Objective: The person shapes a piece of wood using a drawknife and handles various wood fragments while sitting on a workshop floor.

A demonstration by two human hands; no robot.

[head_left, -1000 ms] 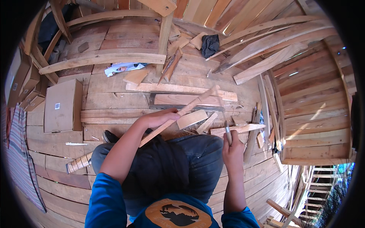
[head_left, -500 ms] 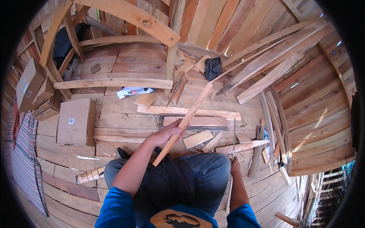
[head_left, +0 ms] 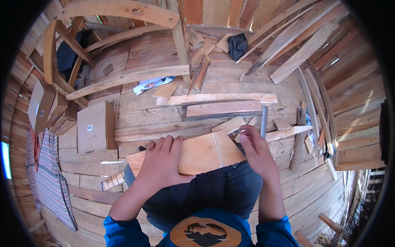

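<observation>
Steadying a wooden board (head_left: 197,155) above jeans (head_left: 242,183), the left hand (head_left: 161,164) has its grip closed on it toward nine o'clock; the right hand (head_left: 259,154) curls by the three-o'clock end, its hold impossible to tell. A grey metal strip (head_left: 263,121) shows at two o'clock. Clean handling likely wants a firm left grip, fingers clear of the groove (head_left: 218,149).
</observation>
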